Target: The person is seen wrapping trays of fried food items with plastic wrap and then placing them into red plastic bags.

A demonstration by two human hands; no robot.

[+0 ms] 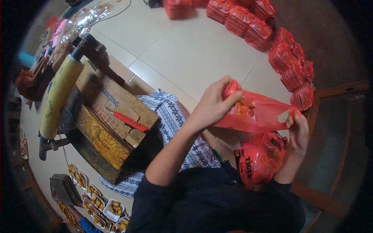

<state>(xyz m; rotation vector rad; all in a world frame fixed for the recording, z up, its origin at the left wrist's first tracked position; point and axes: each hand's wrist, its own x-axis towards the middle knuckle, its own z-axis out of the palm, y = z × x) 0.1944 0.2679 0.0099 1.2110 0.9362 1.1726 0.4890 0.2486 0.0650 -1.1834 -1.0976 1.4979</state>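
A translucent red plastic bag (262,109) is stretched between my two hands, above the floor. My left hand (217,100) grips one bunched end of it. At the other end, my right hand (298,131) pinches the bag's edge between thumb and fingers. Something yellow-orange shows through the plastic near my left hand; I cannot tell whether it lies inside. Just below the bag and close to my right forearm sits a larger red plastic pack (260,161) with black printing. My lap is covered by a blue-and-white patterned cloth (172,116).
At left stands a wrapping stand with a film roll (59,96). A red utility knife (131,122) lies on its cardboard-covered top (109,93). Several white trays of food (115,209) are at lower left. Red-bagged stacks (258,33) curve along the tiled floor (186,49). Another person's arm (36,75) shows far left.
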